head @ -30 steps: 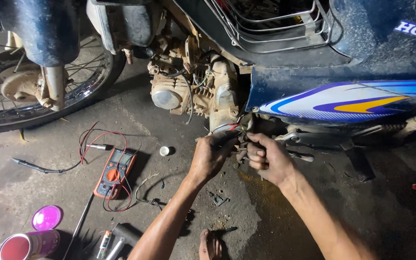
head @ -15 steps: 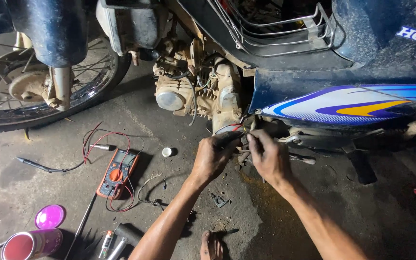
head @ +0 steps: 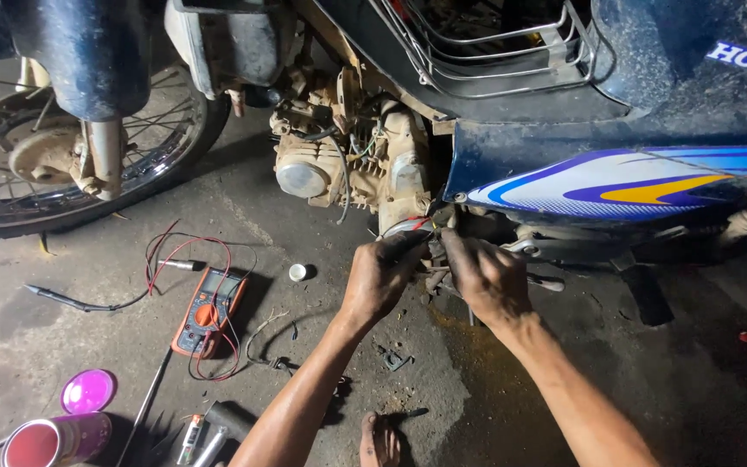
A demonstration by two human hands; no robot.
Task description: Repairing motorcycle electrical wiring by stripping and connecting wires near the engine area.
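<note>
Both hands have stayed at the same spot under the motorbike since half a second ago; the view has only drifted a little to the right, so the things on the floor sit slightly further left in frame.

Taking the engine [head: 352, 164] as the landmark: far to its left is the front wheel [head: 62, 173]. Down and left of the engine, on the concrete floor [head: 62, 337], lies an orange meter [head: 209, 310], its long side running roughly toward the engine, with red and black leads looped around it and one probe [head: 58, 298] stretched out further left. Lower left again lies a pink can [head: 54, 439] on its side, its open end toward the camera — what is inside cannot be told — and its pink lid [head: 88, 391] lies flat just beside it. A small white cap [head: 297, 271] rests between the meter and the engine.

Directly below the engine, the left hand [head: 382, 277] is curled with fingers closed around a bundle of red and pale wires [head: 412, 227], which runs up from the hand toward the engine's underside. Just right of it, the right hand [head: 488, 277] has its fingers bent down on a dark metal part — whether it is clamped cannot be told. Right of the engine stretches the blue side panel [head: 616, 186].
</note>
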